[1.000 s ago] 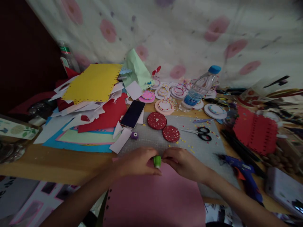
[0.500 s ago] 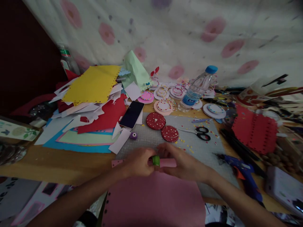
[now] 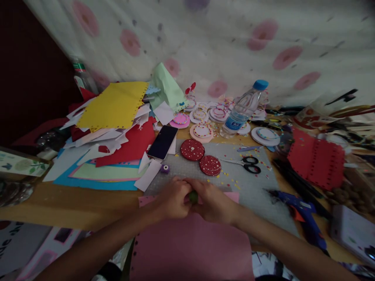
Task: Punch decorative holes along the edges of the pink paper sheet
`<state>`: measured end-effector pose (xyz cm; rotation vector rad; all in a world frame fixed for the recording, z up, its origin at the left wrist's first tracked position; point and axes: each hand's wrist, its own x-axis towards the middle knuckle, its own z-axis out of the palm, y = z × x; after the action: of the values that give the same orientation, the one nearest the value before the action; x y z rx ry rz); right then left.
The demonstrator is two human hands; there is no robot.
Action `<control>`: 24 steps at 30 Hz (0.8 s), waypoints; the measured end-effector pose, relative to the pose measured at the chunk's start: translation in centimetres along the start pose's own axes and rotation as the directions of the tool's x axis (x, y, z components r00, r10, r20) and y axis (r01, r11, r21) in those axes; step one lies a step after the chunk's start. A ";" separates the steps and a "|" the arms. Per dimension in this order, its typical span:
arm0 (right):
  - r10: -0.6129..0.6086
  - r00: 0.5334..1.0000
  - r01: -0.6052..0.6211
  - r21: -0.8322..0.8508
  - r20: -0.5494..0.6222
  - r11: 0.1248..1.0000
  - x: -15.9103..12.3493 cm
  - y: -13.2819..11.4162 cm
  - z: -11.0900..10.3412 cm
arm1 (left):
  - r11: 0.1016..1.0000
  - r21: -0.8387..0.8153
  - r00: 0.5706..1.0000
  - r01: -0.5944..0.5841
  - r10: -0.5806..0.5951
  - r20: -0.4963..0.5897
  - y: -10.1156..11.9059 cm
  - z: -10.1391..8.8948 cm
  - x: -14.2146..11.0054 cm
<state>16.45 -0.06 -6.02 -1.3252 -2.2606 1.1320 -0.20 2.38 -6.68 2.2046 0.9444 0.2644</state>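
Note:
My left hand (image 3: 175,200) and my right hand (image 3: 215,201) are closed together around a small green paper punch (image 3: 192,196). Fingers cover most of the punch. Beneath the hands lies a pink sheet of paper (image 3: 190,246), which hangs over the table's front edge; small punched holes run along its left side. Part of the sheet's far edge shows on either side of the hands. Just beyond are a purple paper punch (image 3: 165,168) and two round red glittery pieces, one (image 3: 192,150) behind the other (image 3: 210,165).
Black-handled scissors (image 3: 249,164) rest on the grey cutting mat (image 3: 260,203). On the right are a blue glue gun (image 3: 303,208) and a red punched sheet (image 3: 318,158). A phone (image 3: 163,142), coloured paper (image 3: 114,105) and a water bottle (image 3: 243,111) stand further back.
My right hand has moved left and closed against my left hand, covering more of the green punch. The far edge of the pink paper shows further to the right.

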 end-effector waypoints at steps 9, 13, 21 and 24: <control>0.011 0.997 0.001 -0.153 0.076 0.988 -0.7 -0.2 -3.4 | 0.997 -0.050 0.998 0.052 -0.050 0.030 -0.7 -1.2 -0.1; 0.070 0.996 -0.047 -0.320 0.061 0.946 -2.2 1.8 -4.9 | 0.997 -0.067 0.997 0.049 -0.044 0.063 -1.0 -2.7 -0.5; 0.035 0.997 -0.011 -0.342 0.063 0.940 -2.5 1.4 -4.5 | 0.999 -0.045 0.995 0.028 -0.023 0.099 0.4 -2.7 0.1; 0.042 0.997 -0.016 -0.353 0.066 0.935 -2.2 1.1 -4.6 | 1.000 0.006 0.996 0.026 -0.027 0.088 0.8 -2.8 0.3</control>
<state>20.95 0.64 -3.56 -1.4687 -2.5969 0.8176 -0.74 3.65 -4.13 2.1876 0.9262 0.1519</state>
